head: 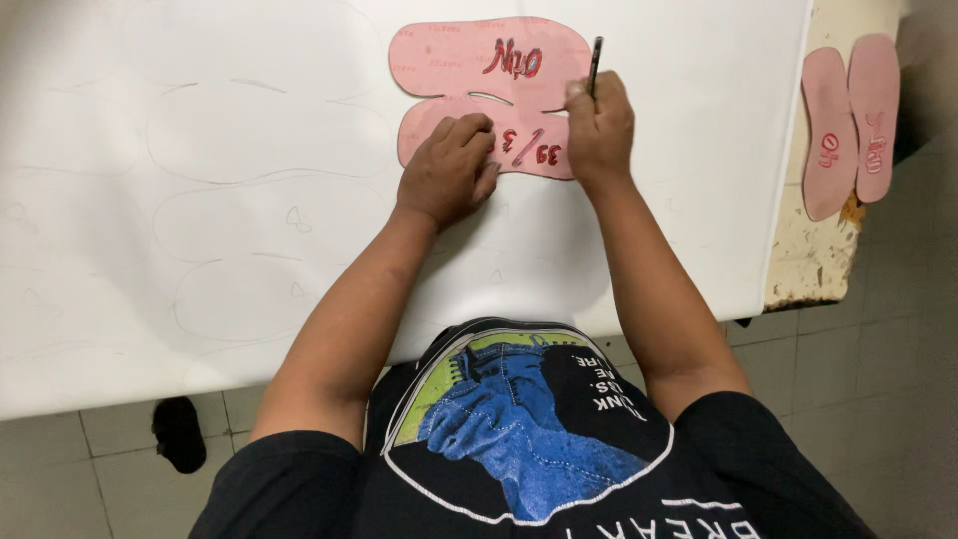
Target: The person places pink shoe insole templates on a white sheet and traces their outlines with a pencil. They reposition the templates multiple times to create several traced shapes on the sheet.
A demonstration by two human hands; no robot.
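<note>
The right hand point(600, 128), upper centre of the frame, is closing thumb and fingers around a dark pen point(595, 66), which is standing nearly upright with its lower end at the right edge of a pink sole-shaped template point(469, 62). Just to its left, the left hand point(449, 170) is pressing down with curled fingers on the lower lobe of the same template, gripping nothing (only its fingertips and knuckles are bearing on the pink sheet). The template, a double outline with red handwritten marks, is lying flat on a large white sheet point(249, 250) that is covering most of the upper frame. Faint traced sole outlines point(269, 130) are showing across the white sheet to the left of the hands. At the upper right of the frame, well apart from the hands, two more pink sole pieces point(850, 120) are lying side by side on a worn, chipped table edge point(813, 260). Along the bottom, the person's black printed T-shirt point(519, 439) is filling the centre, with pale floor tiles point(878, 379) showing at either side.
</note>
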